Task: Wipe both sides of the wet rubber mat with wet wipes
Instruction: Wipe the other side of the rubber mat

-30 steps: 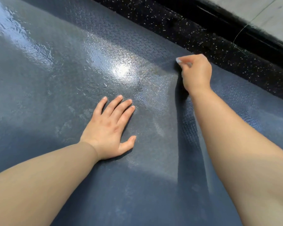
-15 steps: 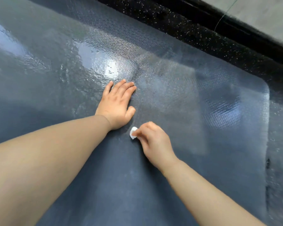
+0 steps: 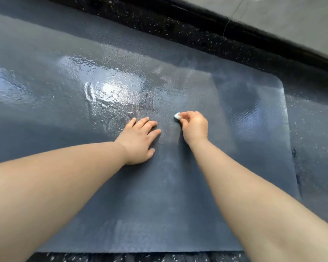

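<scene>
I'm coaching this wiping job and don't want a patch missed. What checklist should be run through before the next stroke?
1. Wipe in hand: right hand pinches the white wipe. Ok.
2. Mat steadied: left hand lies flat, fingers straight, on the rubber mat. Ok.
3. Mat lying flat: no fold or lifted corner in view. Ok.
4. Wipe pressed on the mat: cannot tell.
5. Wet patch beyond the left hand: glossy with pooled water, not yet wiped. Not ok.
6. Underside wiped: hidden. Cannot tell.
</scene>
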Motion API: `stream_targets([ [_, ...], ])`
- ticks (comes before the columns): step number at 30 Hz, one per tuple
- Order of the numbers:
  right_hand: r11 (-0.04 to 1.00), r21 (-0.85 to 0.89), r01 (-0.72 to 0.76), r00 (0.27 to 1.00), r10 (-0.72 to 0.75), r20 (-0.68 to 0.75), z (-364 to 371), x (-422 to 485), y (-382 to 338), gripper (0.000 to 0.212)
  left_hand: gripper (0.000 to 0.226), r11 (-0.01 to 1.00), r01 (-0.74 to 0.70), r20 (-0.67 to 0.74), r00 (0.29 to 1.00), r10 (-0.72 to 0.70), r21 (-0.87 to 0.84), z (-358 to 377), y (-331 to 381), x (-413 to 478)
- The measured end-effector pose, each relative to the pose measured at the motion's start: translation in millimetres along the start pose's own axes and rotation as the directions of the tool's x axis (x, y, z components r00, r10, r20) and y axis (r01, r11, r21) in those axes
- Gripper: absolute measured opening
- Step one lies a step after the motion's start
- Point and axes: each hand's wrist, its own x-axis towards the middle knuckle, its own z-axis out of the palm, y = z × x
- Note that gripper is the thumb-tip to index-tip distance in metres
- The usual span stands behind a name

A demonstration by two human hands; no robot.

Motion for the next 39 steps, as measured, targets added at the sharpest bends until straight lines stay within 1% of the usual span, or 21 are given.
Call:
stream_targets([
  [3, 0.995, -0.021, 0.098, 0.991, -0.095, 0.09, 8, -80, 9, 0.015, 0.066, 0.998, -0.063, 0.039, 0.997, 0.062, 0.024, 1, 0, -12],
  [5, 0.992, -0.014, 0.121, 0.98, -0.118, 0.161, 10, -131, 17, 0.013, 0.068, 0.994, -0.091, 0.091, 0.992, 0.085, 0.057, -4, -1, -14],
  [7, 0.995, -0.053, 0.089, 0.953, -0.07, 0.293, 7, -168, 23, 0.012, 0.067, 0.991, -0.112, 0.136, 0.985, 0.101, 0.072, -12, -2, -12],
  [8, 0.994, -0.088, 0.069, 0.928, -0.031, 0.373, 6, -178, 26, 0.013, 0.065, 0.99, -0.113, 0.162, 0.982, 0.1, 0.078, -16, -2, -9],
  [9, 0.992, -0.119, 0.042, 0.906, 0.013, 0.423, 2, -184, 28, 0.013, 0.062, 0.99, -0.119, 0.188, 0.977, 0.103, 0.077, -21, -2, -7],
  [10, 0.993, -0.121, -0.003, 0.9, 0.055, 0.431, -5, -188, 26, 0.012, 0.059, 0.989, -0.13, 0.217, 0.97, 0.112, 0.069, -27, -1, -6],
  [11, 0.994, -0.093, -0.064, 0.91, 0.096, 0.403, -12, -188, 21, 0.011, 0.057, 0.989, -0.136, 0.252, 0.961, 0.117, 0.059, -33, -1, -5],
  [13, 0.981, 0.024, -0.193, 0.934, 0.177, 0.311, -29, -180, 8, 0.005, 0.053, 0.991, -0.129, 0.32, 0.941, 0.109, 0.043, -47, 0, -1],
  [14, 0.968, 0.076, -0.241, 0.932, 0.209, 0.295, -37, -174, 0, 0.008, 0.052, 0.992, -0.121, 0.35, 0.931, 0.1, 0.038, -53, -1, 0],
  [16, 0.947, 0.117, -0.298, 0.908, 0.244, 0.34, -51, -157, -15, 0.01, 0.048, 0.994, -0.103, 0.386, 0.919, 0.084, 0.03, -62, -4, 5],
  [17, 0.95, 0.105, -0.295, 0.896, 0.237, 0.376, -56, -149, -23, 0.011, 0.047, 0.995, -0.091, 0.392, 0.917, 0.071, 0.033, -64, -6, 5],
  [20, 0.973, 0.092, -0.212, 0.875, 0.147, 0.462, -65, -125, -45, 0.012, 0.048, 0.994, -0.075, 0.405, 0.913, 0.038, 0.074, -63, -10, -1],
  [23, 0.988, 0.098, -0.122, 0.867, 0.058, 0.495, -73, -101, -73, 0.011, 0.05, 0.988, -0.098, 0.421, 0.906, 0.039, 0.12, -59, -13, -14],
  [26, 0.999, 0.041, -0.02, 0.844, -0.005, 0.537, -83, -83, -94, 0.019, 0.054, 0.981, -0.108, 0.495, 0.869, 0.013, 0.163, -61, -17, -27],
  [28, 0.999, 0.0, 0.033, 0.821, -0.027, 0.571, -83, -75, -96, 0.018, 0.056, 0.978, -0.1, 0.516, 0.856, -0.01, 0.184, -61, -17, -37],
  [31, 0.999, 0.004, 0.046, 0.793, -0.039, 0.609, -77, -67, -79, 0.018, 0.056, 0.982, -0.055, 0.509, 0.86, -0.047, 0.183, -59, -15, -51],
  [33, 1.0, 0.012, -0.006, 0.776, -0.003, 0.631, -67, -64, -58, 0.021, 0.056, 0.981, 0.0, 0.479, 0.873, -0.096, 0.195, -55, -15, -61],
  [35, 0.99, 0.052, -0.133, 0.768, 0.07, 0.637, -51, -61, -35, 0.02, 0.056, 0.974, 0.077, 0.43, 0.888, -0.164, 0.211, -47, -12, -73],
  [37, 0.943, 0.153, -0.296, 0.758, 0.135, 0.638, -38, -57, -19, 0.017, 0.059, 0.972, 0.127, 0.401, 0.894, -0.198, 0.197, -38, -5, -82],
  [39, 0.875, 0.277, -0.398, 0.751, 0.137, 0.645, -30, -47, -12, 0.009, 0.062, 0.976, 0.153, 0.393, 0.897, -0.202, 0.155, -28, 7, -86],
])
